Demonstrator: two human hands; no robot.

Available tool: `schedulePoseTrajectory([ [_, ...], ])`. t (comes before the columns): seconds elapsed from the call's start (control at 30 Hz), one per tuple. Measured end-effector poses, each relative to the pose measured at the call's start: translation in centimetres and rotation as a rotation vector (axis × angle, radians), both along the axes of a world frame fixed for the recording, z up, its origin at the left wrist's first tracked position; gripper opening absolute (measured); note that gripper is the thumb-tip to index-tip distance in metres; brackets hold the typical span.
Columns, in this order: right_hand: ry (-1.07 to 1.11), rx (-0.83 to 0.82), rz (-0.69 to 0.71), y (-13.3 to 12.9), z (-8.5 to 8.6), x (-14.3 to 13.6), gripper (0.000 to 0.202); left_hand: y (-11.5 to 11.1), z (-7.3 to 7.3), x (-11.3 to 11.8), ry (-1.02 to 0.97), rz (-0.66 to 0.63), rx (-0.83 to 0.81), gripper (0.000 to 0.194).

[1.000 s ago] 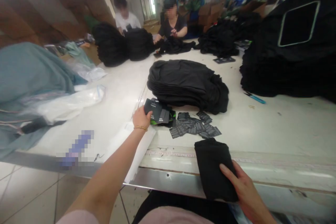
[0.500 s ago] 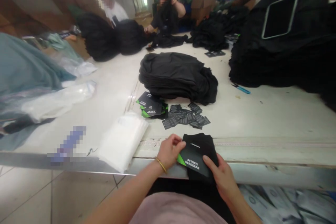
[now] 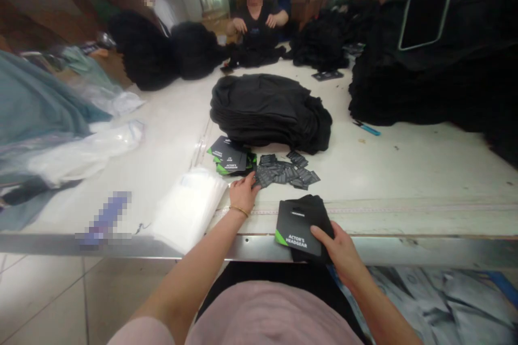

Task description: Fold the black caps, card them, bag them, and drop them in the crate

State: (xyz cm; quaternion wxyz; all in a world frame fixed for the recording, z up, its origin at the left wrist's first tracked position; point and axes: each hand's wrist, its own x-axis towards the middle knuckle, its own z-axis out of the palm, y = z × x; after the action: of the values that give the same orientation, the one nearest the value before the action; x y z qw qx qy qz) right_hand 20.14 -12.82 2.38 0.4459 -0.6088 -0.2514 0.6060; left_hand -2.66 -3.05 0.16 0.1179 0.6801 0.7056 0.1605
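Note:
My right hand point(image 3: 340, 250) grips a folded black cloth point(image 3: 321, 210) with a black "Actor's Headgear" card point(image 3: 299, 229) lying on it, thumb on top, at the table's front edge. Farther forward, my left hand point(image 3: 243, 193) has its fingertips at the left side of a scatter of small dark labels point(image 3: 283, 171); whether a label is between them is too small to tell. Just beyond that hand is a pile of black and green cards point(image 3: 232, 161). Behind the labels sits a stack of folded black cloth point(image 3: 267, 110).
White plastic bags point(image 3: 190, 210) lie left of my left hand. A blue cutter point(image 3: 367, 129) rests near a tall black cloth pile point(image 3: 429, 75) carrying a phone point(image 3: 427, 15). Teal cloth point(image 3: 36, 97) is at far left. Two people are across the table point(image 3: 404, 167).
My left hand has let go of the card and moved forward and left to the small labels. My right hand still holds the cloth and card. The far person's hands have moved apart and lower.

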Motion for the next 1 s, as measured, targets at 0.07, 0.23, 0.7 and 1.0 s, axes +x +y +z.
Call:
schedulePoseTrajectory([
  [0.07, -0.013, 0.005, 0.002, 0.1, 0.0, 0.0, 0.042, 0.0, 0.1, 0.0, -0.019, 0.016, -0.014, 0.041],
  [0.23, 0.06, -0.002, -0.012, -0.3, -0.4, 0.2, 0.044, 0.2, 0.0, 0.5, -0.019, 0.058, -0.064, 0.034],
  [0.7, 0.081, 0.06, 0.027, -0.9, 0.1, -0.3, 0.042, -6.9, 3.8, 5.0, -0.538, -0.268, 0.103, 0.027],
  [1.0, 0.075, 0.054, 0.169, -1.1, -0.1, -0.8, 0.047, -10.6, 2.8, 7.0, -0.552, -0.465, -0.016, 0.041],
])
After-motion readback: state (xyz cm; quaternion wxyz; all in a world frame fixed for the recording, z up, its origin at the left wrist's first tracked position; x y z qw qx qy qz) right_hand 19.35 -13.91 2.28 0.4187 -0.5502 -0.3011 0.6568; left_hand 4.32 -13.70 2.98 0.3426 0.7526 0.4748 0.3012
